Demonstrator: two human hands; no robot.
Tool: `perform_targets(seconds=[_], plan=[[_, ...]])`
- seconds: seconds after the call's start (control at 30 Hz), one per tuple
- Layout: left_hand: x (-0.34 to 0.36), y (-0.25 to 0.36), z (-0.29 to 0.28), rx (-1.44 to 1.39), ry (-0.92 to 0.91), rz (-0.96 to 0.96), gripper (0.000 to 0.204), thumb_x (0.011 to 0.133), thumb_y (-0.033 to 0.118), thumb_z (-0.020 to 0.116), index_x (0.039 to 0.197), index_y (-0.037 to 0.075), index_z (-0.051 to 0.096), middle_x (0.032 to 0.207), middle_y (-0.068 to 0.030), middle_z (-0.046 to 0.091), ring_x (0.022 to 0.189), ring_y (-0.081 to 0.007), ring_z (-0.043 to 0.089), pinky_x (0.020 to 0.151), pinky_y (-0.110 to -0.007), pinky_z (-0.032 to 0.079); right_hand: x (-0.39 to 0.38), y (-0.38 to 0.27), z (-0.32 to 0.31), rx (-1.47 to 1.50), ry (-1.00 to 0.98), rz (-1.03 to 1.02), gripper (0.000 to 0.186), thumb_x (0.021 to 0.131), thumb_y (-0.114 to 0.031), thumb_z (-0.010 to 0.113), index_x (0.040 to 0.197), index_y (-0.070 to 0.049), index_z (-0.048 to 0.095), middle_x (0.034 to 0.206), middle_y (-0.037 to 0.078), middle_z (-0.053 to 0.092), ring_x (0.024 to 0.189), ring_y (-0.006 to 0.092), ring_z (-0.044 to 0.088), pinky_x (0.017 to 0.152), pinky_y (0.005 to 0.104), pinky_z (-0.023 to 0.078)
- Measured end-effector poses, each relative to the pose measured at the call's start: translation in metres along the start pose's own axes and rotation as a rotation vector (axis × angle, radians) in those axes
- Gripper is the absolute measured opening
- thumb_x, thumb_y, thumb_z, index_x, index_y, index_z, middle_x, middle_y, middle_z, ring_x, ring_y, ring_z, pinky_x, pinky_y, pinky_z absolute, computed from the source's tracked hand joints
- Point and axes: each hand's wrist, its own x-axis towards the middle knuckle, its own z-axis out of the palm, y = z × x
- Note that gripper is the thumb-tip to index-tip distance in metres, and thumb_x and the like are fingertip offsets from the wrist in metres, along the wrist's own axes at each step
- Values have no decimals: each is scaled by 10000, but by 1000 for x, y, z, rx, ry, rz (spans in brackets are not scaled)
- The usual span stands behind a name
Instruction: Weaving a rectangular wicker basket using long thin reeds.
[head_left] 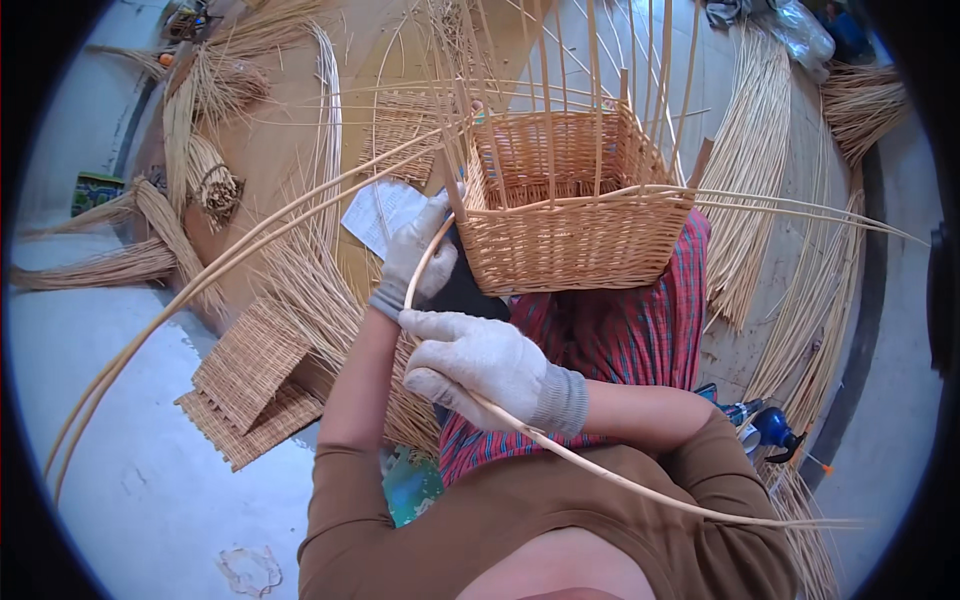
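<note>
A rectangular wicker basket [570,245] rests on my lap, with tall upright stakes rising from its rim. At its near left corner my left hand [418,250], in a white knit glove, is closed around the corner, its fingertips partly hidden. My right hand [480,362], gloved too, pinches a long pale cane rod [600,468] below that corner. The rod runs from the basket's corner, under my right fingers and across my body toward the lower right. Other long rods [200,280] bend out from the basket to the left.
Bundles of cane lie at the right [755,170] and the left [215,185]. Square woven panels [250,365] are stacked at the lower left. A white paper sheet [385,215] lies behind my left hand. A blue bottle-like object [775,430] stands near my right elbow.
</note>
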Motion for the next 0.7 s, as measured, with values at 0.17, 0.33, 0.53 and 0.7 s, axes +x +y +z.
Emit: perform_targets(seconds=[0.17, 0.33, 0.53, 0.7], plan=[[42, -27, -24, -554, -36, 271, 378, 996, 155, 506, 1351, 30, 542, 1181, -141, 674, 1162, -233, 626, 1030, -369, 473, 5, -8, -5, -255, 109, -137, 274, 778, -311, 793, 955, -121, 702, 957, 136, 694, 813, 312, 671, 693, 398, 534], [61, -12, 23, -1122, -48, 86, 708, 956, 699, 361, 798, 49, 594, 594, -38, 539, 514, -163, 565, 531, -273, 501, -9, 20, 17, -494, 61, -225, 130, 744, -227, 757, 848, -177, 696, 610, -3, 463, 563, 202, 497, 515, 360, 373], [56, 0, 22, -1221, 28, -7, 745, 891, 801, 345, 632, 114, 470, 480, 32, 325, 363, -107, 323, 350, -264, 279, -39, 25, -25, -674, 168, -273, 252, 685, -100, 834, 650, -172, 595, 510, -49, 323, 431, 154, 358, 455, 339, 251], [60, 5, 23, -1204, 120, -30, 766, 858, 839, 348, 583, 130, 433, 459, 46, 307, 338, -80, 258, 323, -252, 204, -52, 78, -91, -554, 571, 124, 276, 885, -59, 733, 685, -63, 543, 586, 57, 501, 514, 193, 512, 510, 332, 432]])
